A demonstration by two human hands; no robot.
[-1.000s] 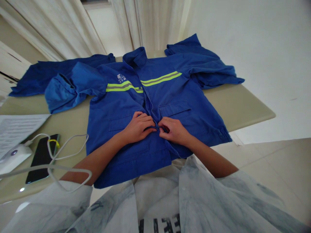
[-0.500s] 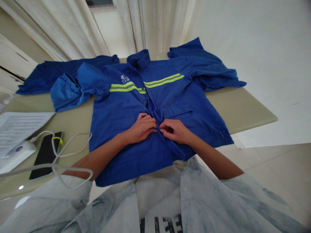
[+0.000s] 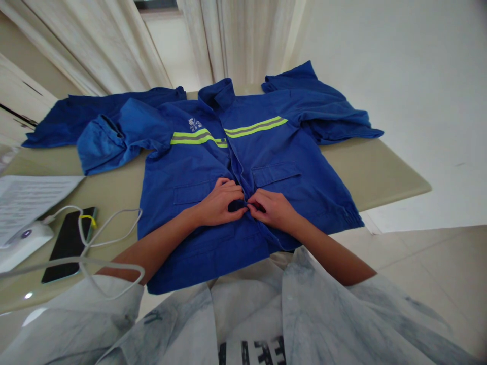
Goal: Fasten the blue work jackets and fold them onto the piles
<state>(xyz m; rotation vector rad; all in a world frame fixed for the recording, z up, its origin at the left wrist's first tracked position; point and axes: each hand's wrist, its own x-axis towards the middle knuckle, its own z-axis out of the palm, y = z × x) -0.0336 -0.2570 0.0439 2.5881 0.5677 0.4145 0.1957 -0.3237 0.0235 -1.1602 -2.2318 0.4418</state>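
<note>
A blue work jacket with yellow-green reflective stripes lies front-up on a beige table, collar away from me. My left hand pinches the left edge of the jacket's front placket, fingers curled. My right hand pinches the facing right edge, thumb and fingers pressed together. Both hands meet at the centre opening, below the chest pockets. A button between them is too small to make out.
A second blue garment lies behind the jacket at the left. A black phone, white cables, a white device and printed paper sit at the table's left. Curtains hang behind; tiled floor lies to the right.
Both hands stay at the jacket's front opening; the fingers have shifted slightly and drawn the two edges closer together. The view has moved a little.
</note>
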